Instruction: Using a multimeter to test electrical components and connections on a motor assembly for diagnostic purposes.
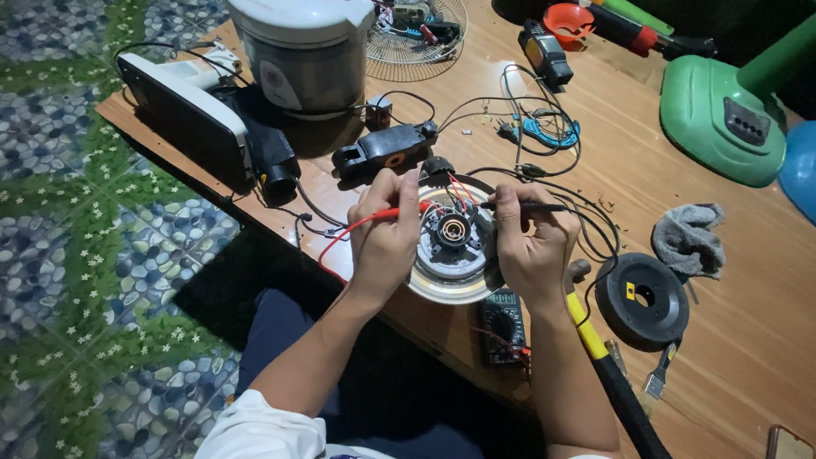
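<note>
A wooden table (pixel 680 357) stands over pebble-patterned flooring, crowded with parts. At its near edge lies a round motor assembly (pixel 453 246), with a multimeter (pixel 503 321) just beside it. The left hand (pixel 384 238) pinches a red probe (pixel 399 212), and the right hand (pixel 531 242) pinches a black probe (pixel 523 206) (both tips point into the motor). A grey rag (pixel 688 238) lies further right.

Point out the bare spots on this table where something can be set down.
Free: the wood between the grey rag and green fan base, and the near right corner beyond the black disc. Crowded: around both hands, wires and the round motor plate.
</note>
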